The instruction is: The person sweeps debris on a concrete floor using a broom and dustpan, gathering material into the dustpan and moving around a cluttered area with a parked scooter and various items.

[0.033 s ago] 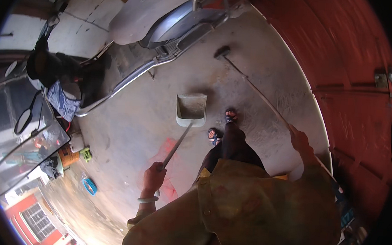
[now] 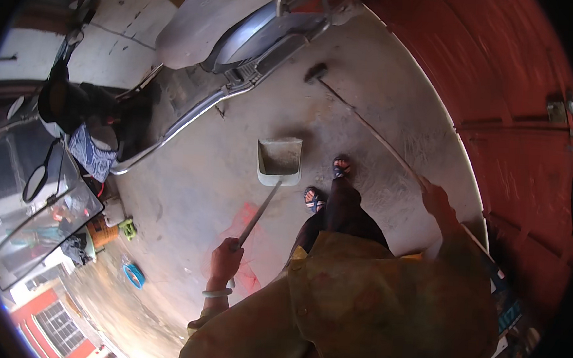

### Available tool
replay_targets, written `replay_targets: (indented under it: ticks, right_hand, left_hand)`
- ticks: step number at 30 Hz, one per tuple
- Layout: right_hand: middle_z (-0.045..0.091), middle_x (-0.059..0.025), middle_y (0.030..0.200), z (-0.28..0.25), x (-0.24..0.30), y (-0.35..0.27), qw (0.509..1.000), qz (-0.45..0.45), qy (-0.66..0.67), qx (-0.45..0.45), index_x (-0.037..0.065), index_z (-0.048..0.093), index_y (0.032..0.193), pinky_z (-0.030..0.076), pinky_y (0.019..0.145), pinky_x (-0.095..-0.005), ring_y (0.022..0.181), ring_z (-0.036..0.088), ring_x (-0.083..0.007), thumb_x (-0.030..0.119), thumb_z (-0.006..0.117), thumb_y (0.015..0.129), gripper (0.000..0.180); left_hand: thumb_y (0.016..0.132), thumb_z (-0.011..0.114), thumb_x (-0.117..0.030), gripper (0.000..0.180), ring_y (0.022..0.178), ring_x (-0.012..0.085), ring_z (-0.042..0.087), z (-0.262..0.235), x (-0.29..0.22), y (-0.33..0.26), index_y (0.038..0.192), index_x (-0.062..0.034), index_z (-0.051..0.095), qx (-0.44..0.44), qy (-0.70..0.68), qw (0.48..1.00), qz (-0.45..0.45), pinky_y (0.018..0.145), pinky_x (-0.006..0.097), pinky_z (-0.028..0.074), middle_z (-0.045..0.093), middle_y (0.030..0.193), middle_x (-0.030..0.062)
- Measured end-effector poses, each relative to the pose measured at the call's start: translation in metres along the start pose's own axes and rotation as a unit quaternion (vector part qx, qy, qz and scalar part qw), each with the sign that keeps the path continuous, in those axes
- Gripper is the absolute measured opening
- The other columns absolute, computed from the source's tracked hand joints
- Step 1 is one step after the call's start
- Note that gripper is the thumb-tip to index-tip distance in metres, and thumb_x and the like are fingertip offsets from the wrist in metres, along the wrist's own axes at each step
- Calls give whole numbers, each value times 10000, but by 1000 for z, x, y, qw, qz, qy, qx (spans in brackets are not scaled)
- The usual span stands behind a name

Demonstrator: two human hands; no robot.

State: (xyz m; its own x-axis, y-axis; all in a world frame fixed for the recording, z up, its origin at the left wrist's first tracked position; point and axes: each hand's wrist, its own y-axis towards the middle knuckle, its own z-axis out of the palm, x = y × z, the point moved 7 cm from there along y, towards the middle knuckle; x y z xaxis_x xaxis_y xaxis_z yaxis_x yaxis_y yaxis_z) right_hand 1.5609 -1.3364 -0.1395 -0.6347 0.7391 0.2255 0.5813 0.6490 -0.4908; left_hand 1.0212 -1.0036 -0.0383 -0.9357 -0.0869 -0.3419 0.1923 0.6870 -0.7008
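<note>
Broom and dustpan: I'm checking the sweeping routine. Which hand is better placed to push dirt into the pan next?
Probably the right hand: it grips the broom, whose head lies on the floor beyond the dustpan. The left hand only steadies the dustpan's long handle.

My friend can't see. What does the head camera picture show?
A person's left hand holds a long-handled dustpan on a concrete floor, while the right hand holds a broom. A scooter is parked beyond, beside a red wall.
</note>
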Motion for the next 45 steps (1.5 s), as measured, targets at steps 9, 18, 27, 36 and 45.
replay_targets:
  ticks: [9, 18, 27, 36, 45]
  right_hand:
    - [625, -196, 1055, 10, 55, 223, 998, -24, 62, 0, 195, 523, 1286, 471, 810, -460, 949, 598, -374, 208, 503, 913, 374]
    - [643, -219, 889, -33, -113, 152, 997, 52, 58, -10, 159, 512, 1302, 486, 706, -477, 797, 616, -391, 232, 492, 925, 384]
    - [633, -235, 851, -59, -122, 180, 995, 27, 91, -19, 172, 498, 1312, 485, 705, -481, 805, 619, -395, 216, 494, 926, 388]
    - [621, -227, 1027, -60, -95, 300, 980, 97, 171, 35, 233, 429, 1370, 474, 806, -466, 968, 592, -390, 226, 444, 947, 423]
    - [620, -243, 1038, -29, -149, 128, 976, 70, 204, 5, 101, 503, 1298, 494, 800, -454, 935, 610, -395, 190, 498, 920, 388]
  left_hand:
    - [761, 645, -194, 301, 721, 291, 671, 16, -77, 2, 1042, -87, 640, 13, 84, 996, -15, 673, 401, 530, 679, 831, 153]
    - [775, 616, -177, 320, 642, 207, 665, 45, -165, 19, 1055, -23, 621, 25, 29, 999, -30, 574, 329, 544, 672, 788, 112]
    - [781, 626, -159, 334, 633, 196, 650, 60, -243, 18, 1081, -15, 607, 35, 14, 998, -43, 575, 316, 543, 668, 810, 104]
    - [797, 629, -153, 311, 642, 191, 647, 81, -281, 17, 1082, -30, 610, 40, 22, 999, -30, 599, 327, 525, 661, 785, 105]
    - [792, 631, -146, 295, 634, 215, 654, 91, -294, 28, 1068, -41, 614, 55, 20, 998, -4, 607, 344, 529, 674, 793, 108]
